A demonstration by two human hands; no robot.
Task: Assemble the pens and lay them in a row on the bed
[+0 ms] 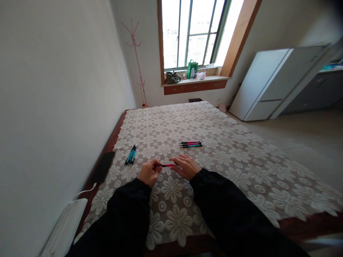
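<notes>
A red and black pen [168, 165] lies level between my two hands, just above the tablecloth. My left hand [149, 172] pinches its black end between thumb and fingers. At the other end, the thumb and fingers of my right hand [187, 167] close around the pen; the tip there is partly hidden. Beyond my right hand, several pens [190, 143], red and teal with black parts, lie side by side. To the left of my left hand, several teal and black pens [130, 155] rest in a loose bundle.
A floral lace tablecloth [179, 223] covers the dark red table. Along the left edge are a black phone [102, 167] with a white cable and a white object [65, 228] by the wall. Farther back stand a pink coat rack [136, 57] and a white fridge [270, 82].
</notes>
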